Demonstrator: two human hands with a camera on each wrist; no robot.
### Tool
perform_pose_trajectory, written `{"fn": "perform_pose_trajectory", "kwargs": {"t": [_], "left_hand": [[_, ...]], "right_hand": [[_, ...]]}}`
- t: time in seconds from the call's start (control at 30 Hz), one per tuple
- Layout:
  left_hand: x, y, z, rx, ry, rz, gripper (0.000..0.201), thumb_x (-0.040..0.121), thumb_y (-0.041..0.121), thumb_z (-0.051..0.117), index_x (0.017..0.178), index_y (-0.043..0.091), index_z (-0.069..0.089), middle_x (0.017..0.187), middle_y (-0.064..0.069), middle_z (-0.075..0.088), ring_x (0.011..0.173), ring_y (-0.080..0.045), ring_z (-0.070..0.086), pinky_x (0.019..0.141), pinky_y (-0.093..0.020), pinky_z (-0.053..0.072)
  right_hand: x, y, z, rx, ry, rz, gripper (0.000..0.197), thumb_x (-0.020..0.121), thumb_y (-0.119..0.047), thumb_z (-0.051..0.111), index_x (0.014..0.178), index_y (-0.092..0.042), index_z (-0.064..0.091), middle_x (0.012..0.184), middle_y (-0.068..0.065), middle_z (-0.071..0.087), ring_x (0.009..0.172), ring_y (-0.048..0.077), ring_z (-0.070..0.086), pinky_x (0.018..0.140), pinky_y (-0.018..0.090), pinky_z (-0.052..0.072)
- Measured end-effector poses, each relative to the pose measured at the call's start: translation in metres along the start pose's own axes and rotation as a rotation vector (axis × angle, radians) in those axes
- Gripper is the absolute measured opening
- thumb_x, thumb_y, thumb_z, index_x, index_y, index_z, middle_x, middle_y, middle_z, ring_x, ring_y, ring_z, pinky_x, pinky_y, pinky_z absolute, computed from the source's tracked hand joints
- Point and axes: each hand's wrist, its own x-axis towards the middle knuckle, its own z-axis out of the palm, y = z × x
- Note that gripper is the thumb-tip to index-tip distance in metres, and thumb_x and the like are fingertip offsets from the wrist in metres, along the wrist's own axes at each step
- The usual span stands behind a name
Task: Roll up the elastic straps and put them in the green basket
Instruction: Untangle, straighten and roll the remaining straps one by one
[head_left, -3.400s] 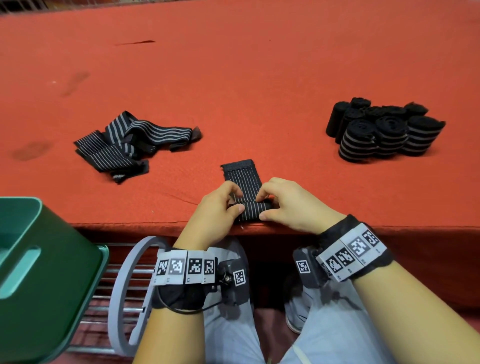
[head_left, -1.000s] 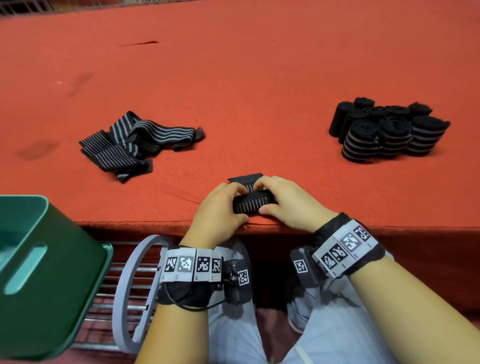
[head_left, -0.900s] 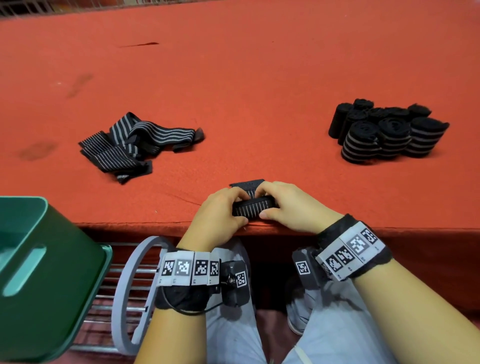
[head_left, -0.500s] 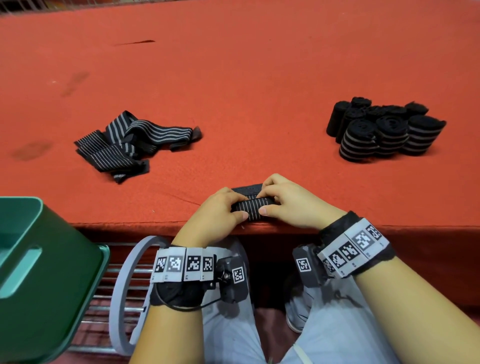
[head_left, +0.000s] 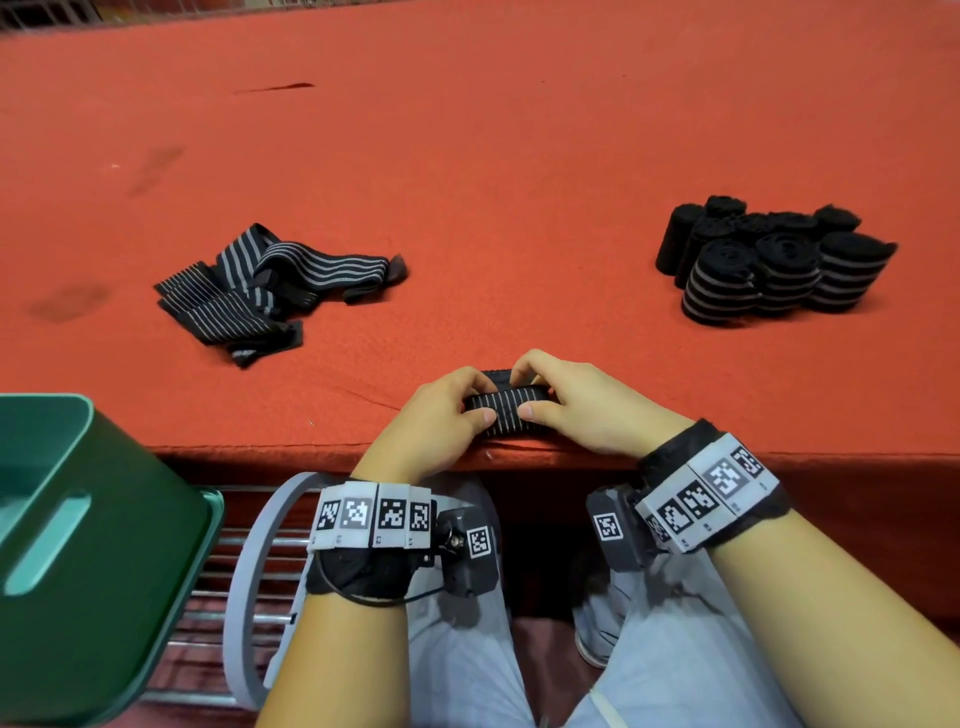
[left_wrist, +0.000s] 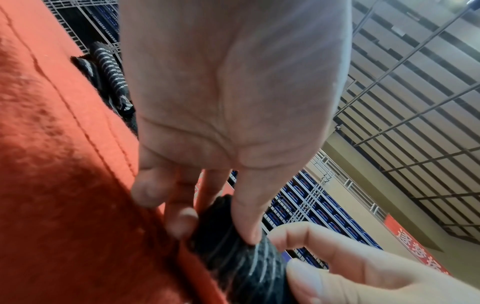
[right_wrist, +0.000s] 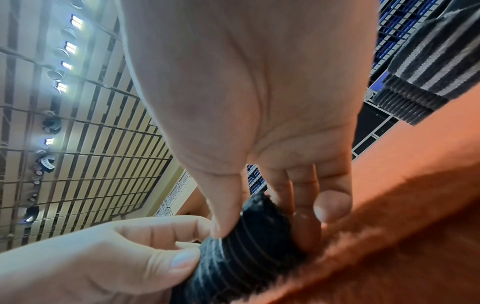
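Strap roll (head_left: 508, 410) at desk (head_left: 519, 156) near edge, pinched by left hand (head_left: 436, 421) and right hand (head_left: 582, 405), fingers curled around its ends. Could spring loose (elastic, tail end barely tucked) if either pinch eases. Green basket (head_left: 104, 525) left of roll, head view only; wrist views show thumbs pressing roll.

between my thumbs, the strap roll (head_left: 508, 411) is ribbed knit elastic, matt; under my grip, fuzzy red felt table cover (head_left: 519, 182); left of it, smooth plastic green basket (head_left: 130, 545).
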Motion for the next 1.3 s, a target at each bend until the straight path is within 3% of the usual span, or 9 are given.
{"fn": "perform_pose_trajectory", "kwargs": {"t": [0.1, 0.2, 0.3, 0.43, 0.6, 0.9, 1.07, 1.2, 1.3], "left_hand": [[0.006, 0.003, -0.002, 0.016, -0.017, -0.024, 0.012, 0.095, 0.023, 0.06, 0.106, 0.028, 0.062, 0.102, 0.004, 0.065, 0.083, -0.014, 0.059, 0.08, -0.034, 0.048], [0.011, 0.005, 0.0, 0.1, 0.049, -0.013, 0.016, 0.096, 0.023, 0.06, 0.112, 0.022, 0.063, 0.109, 0.0, 0.057, 0.097, -0.016, 0.053, 0.087, -0.03, 0.039], [0.01, 0.004, 0.002, 0.1, 0.135, 0.067, 0.02, 0.092, 0.023, 0.065, 0.111, 0.027, 0.06, 0.107, 0.003, 0.054, 0.093, -0.012, 0.05, 0.087, -0.029, 0.039], [0.006, -0.001, 0.003, 0.164, 0.092, 0.1, 0.04, 0.082, 0.025, 0.075, 0.117, 0.033, 0.056, 0.104, 0.01, 0.049, 0.092, -0.011, 0.051, 0.089, -0.034, 0.044], [0.016, -0.003, 0.003, 0.166, 0.102, 0.071, 0.034, 0.091, 0.025, 0.065, 0.125, 0.031, 0.059, 0.112, 0.006, 0.052, 0.104, -0.018, 0.055, 0.099, -0.042, 0.043], [0.037, -0.004, 0.001, 0.177, 0.04, 0.0, 0.031, 0.101, 0.027, 0.05, 0.131, 0.024, 0.057, 0.119, 0.0, 0.053, 0.113, -0.021, 0.053, 0.101, -0.04, 0.04], [0.048, -0.005, -0.002, 0.149, 0.004, -0.045, 0.03, 0.103, 0.028, 0.045, 0.13, 0.022, 0.059, 0.121, -0.002, 0.051, 0.112, -0.023, 0.053, 0.102, -0.04, 0.04], [0.057, -0.006, -0.002, 0.16, -0.018, -0.075, 0.03, 0.104, 0.03, 0.042, 0.127, 0.02, 0.06, 0.12, -0.004, 0.052, 0.108, -0.024, 0.056, 0.1, -0.045, 0.044], [0.063, -0.008, -0.002, 0.17, -0.028, -0.085, 0.029, 0.103, 0.03, 0.041, 0.122, 0.019, 0.061, 0.118, -0.006, 0.055, 0.103, -0.025, 0.058, 0.097, -0.046, 0.046]], "right_hand": [[0.002, 0.001, 0.0, -0.006, -0.019, -0.001, 0.03, 0.091, -0.029, 0.067, 0.115, -0.026, 0.049, 0.106, -0.004, 0.058, 0.094, 0.014, 0.054, 0.08, 0.033, 0.042], [0.006, 0.005, 0.002, -0.004, 0.028, 0.023, 0.026, 0.092, -0.03, 0.066, 0.116, -0.026, 0.056, 0.107, -0.004, 0.052, 0.097, 0.013, 0.052, 0.085, 0.031, 0.04], [0.013, 0.006, 0.003, 0.0, 0.064, 0.042, 0.026, 0.094, -0.03, 0.063, 0.119, -0.024, 0.062, 0.106, -0.003, 0.049, 0.1, 0.015, 0.052, 0.092, 0.033, 0.041], [0.018, 0.004, 0.004, -0.046, 0.084, 0.057, 0.034, 0.098, -0.032, 0.057, 0.131, -0.023, 0.058, 0.115, 0.001, 0.052, 0.11, 0.019, 0.054, 0.1, 0.038, 0.041], [0.016, 0.005, 0.005, -0.066, 0.114, 0.023, 0.036, 0.09, -0.029, 0.066, 0.123, -0.028, 0.051, 0.111, -0.002, 0.051, 0.1, 0.018, 0.055, 0.094, 0.04, 0.045], [0.039, 0.014, 0.001, -0.038, 0.039, 0.093, 0.027, 0.096, -0.029, 0.059, 0.123, -0.026, 0.057, 0.108, -0.002, 0.051, 0.101, 0.018, 0.053, 0.093, 0.035, 0.04], [0.051, 0.021, 0.001, 0.017, 0.021, 0.127, 0.023, 0.099, -0.03, 0.055, 0.121, -0.026, 0.058, 0.104, -0.002, 0.047, 0.072, 0.006, 0.049, 0.087, 0.033, 0.045], [0.058, 0.024, 0.002, 0.047, 0.01, 0.142, 0.022, 0.099, -0.028, 0.055, 0.12, -0.023, 0.06, 0.104, 0.003, 0.052, 0.069, 0.003, 0.046, 0.076, 0.026, 0.037], [0.06, 0.021, 0.001, 0.095, 0.018, 0.159, 0.017, 0.1, -0.023, 0.053, 0.115, -0.02, 0.061, 0.085, 0.0, 0.057, 0.06, 0.009, 0.051, 0.054, 0.02, 0.041]]}}
